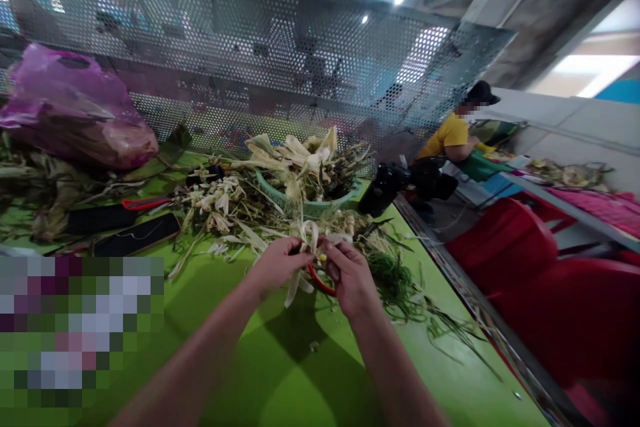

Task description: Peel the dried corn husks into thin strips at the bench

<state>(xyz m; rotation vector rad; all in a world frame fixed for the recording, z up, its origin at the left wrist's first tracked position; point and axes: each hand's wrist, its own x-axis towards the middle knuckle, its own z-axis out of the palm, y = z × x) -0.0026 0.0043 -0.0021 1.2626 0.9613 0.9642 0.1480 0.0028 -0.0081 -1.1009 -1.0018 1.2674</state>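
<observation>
Over the green table, my left hand (281, 261) pinches a pale dried husk strip (310, 233), bent into a loop above the fingertips. My right hand (353, 273) meets it from the other side, its thumb and fingers closed at the same strip. A small yellow bit (323, 257) shows between the hands. Just below the fingers is a curved red handle (321, 281); whether it lies on the table or touches my right hand I cannot tell. A loose husk end hangs under my left hand.
Behind the hands stands a green basket (280, 199) heaped with dried husks (310, 153). Green fibres (393, 277) lie at right, a black phone (137, 235) and red-handled tool (146, 202) at left. A purple bag (75, 100), black bottle-like object (384, 188) and red chairs (505, 240) surround. A person (447, 137) sits beyond.
</observation>
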